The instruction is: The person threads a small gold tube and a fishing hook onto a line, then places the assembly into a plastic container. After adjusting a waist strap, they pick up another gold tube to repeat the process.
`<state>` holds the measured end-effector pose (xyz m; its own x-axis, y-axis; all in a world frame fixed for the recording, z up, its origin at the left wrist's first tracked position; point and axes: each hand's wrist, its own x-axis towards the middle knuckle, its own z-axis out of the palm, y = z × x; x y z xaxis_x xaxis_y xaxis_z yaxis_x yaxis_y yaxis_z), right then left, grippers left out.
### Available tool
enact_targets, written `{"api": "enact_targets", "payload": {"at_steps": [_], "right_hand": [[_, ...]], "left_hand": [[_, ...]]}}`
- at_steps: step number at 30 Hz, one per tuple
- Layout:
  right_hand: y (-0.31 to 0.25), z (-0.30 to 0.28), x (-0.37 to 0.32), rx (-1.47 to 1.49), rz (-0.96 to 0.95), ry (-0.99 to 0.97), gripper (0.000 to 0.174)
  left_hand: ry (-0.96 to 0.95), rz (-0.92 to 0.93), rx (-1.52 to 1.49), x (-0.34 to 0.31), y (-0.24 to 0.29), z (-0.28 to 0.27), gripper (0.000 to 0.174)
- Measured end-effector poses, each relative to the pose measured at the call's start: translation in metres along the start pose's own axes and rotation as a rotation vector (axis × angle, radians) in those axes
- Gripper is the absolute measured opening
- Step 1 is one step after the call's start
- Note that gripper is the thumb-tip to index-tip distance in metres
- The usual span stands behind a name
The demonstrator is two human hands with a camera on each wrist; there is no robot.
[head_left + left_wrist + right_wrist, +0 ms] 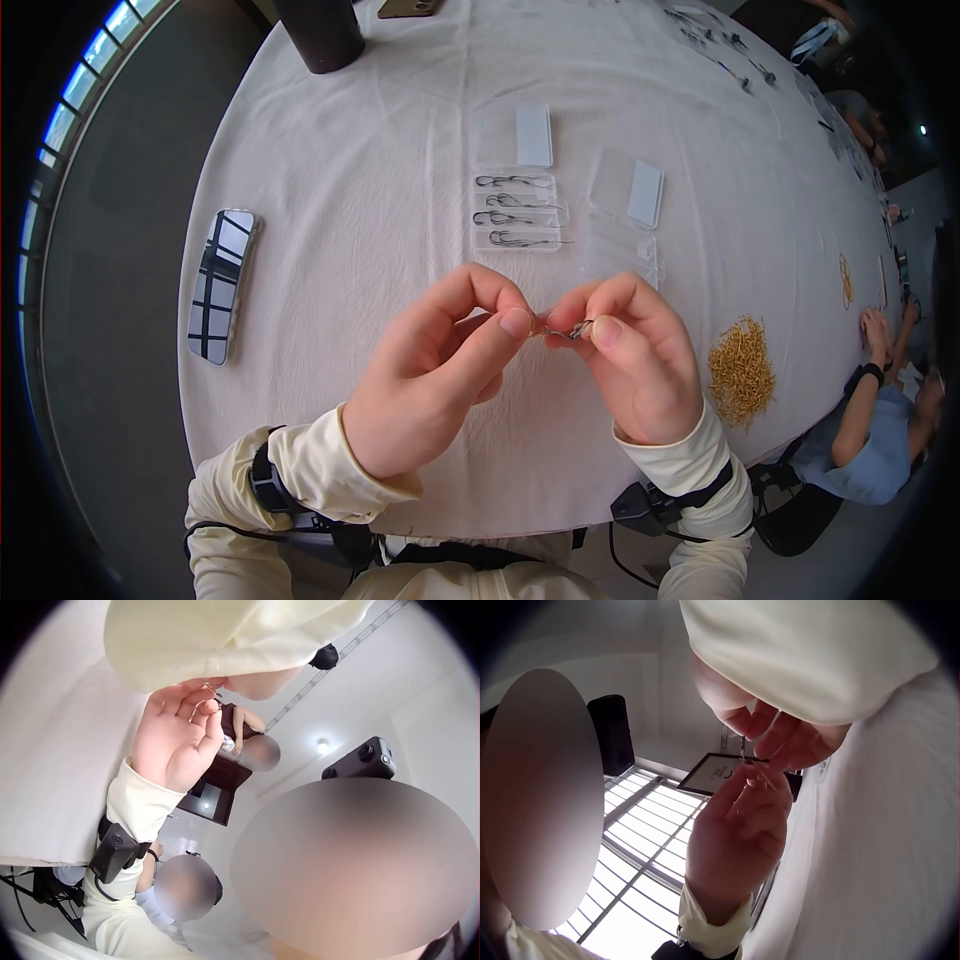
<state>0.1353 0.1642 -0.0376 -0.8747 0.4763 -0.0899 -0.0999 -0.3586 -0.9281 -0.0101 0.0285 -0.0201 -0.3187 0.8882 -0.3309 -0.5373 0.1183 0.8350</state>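
Both hands meet over the near middle of the table. My left hand (435, 365) pinches a small thin gold piece (539, 332) between thumb and forefinger. Close beside it, the thumb and forefinger of my right hand (640, 365) pinch a small dark, wiry piece (578, 330). The two pieces overlap between the fingertips; I cannot tell whether they are joined. Beyond the hands lies an open clear plastic box (516, 210), with dark hook-like looped pieces in its compartments. In the right wrist view, the left hand (739, 832) shows below the right one (802, 742).
A heap of thin gold pieces (742, 372) lies to the right on the white tablecloth (330, 150). Another clear box (620, 245) stands open behind the right hand. A phone (224, 286) lies at left, a dark cylinder (320, 35) farther back. Another person's arm (860, 405) rests at the right edge.
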Motion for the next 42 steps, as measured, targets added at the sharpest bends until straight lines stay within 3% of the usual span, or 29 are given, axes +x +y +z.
{"api": "enact_targets", "payload": {"at_steps": [5,15,26,30,42], "right_hand": [[0.001,0.002,0.0,0.048,0.014,-0.001,0.011],[0.008,-0.001,0.0,-0.048,-0.05,0.005,0.008],[0.011,0.01,-0.001,-0.09,-0.153,-0.018,0.004],[0.014,0.014,-0.001,-0.133,-0.252,0.022,0.005],[0.014,0.014,-0.004,-0.323,-0.274,0.119,0.007]], "left_hand": [[-0.069,0.104,0.025,0.001,-0.005,-0.001,0.01],[-0.013,0.111,-0.016,0.001,-0.008,0.003,0.009],[0.099,0.449,0.443,0.0,-0.018,0.005,0.007],[0.091,0.4,0.439,-0.001,-0.019,0.006,0.008],[0.11,0.253,0.294,-0.004,-0.015,0.011,0.009]]}}
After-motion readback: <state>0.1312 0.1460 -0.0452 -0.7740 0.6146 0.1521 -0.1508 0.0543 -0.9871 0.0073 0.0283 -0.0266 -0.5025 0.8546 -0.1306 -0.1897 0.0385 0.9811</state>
